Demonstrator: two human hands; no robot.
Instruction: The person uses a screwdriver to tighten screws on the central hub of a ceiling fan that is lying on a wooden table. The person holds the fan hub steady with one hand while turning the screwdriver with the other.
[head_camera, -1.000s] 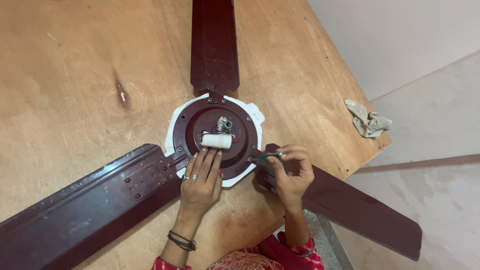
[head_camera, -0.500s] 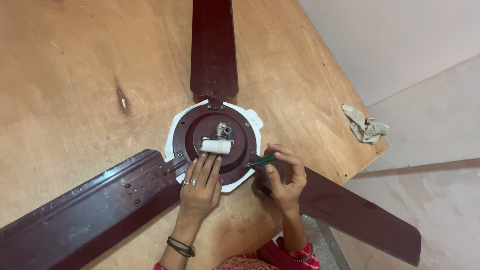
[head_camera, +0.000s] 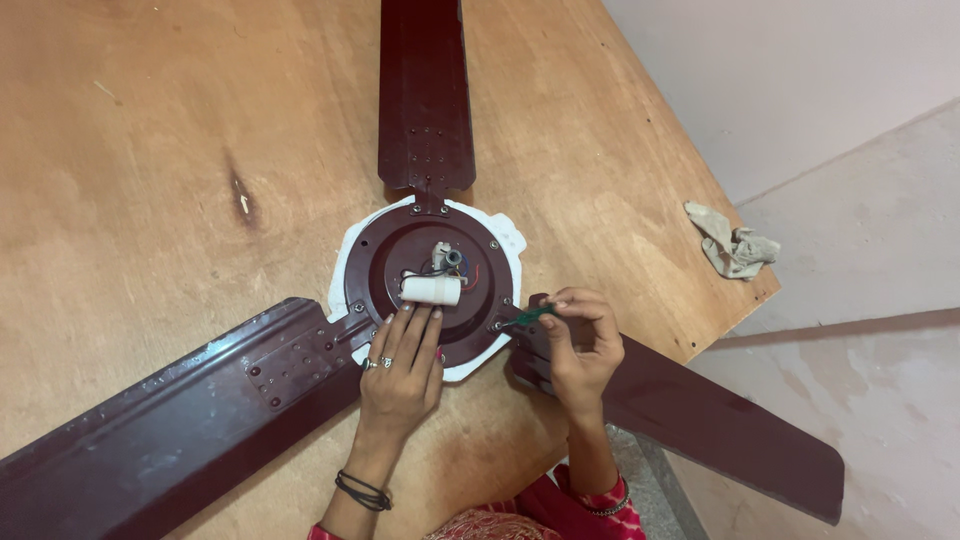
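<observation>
While left hand (head_camera: 400, 375) lies flat, fingers spread, on fan motor hub (head_camera: 430, 285) beside white capacitor (head_camera: 431, 290), right hand (head_camera: 580, 345) fingers pinch green screwdriver (head_camera: 527, 316) at hub's right rim.

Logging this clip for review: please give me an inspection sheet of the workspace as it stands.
Surface: wooden table, dark knot mark left of centre.
Job's things: maroon ceiling fan lying flat, three blades; motor hub on white padding; white capacitor on hub.
Clutter: crumpled rag by the table's right edge.
Hands: left hand flat on hub; right hand holds green screwdriver at a hub screw.
Cables: short wires at hub centre.
Surroundings: pale wall and floor.
</observation>
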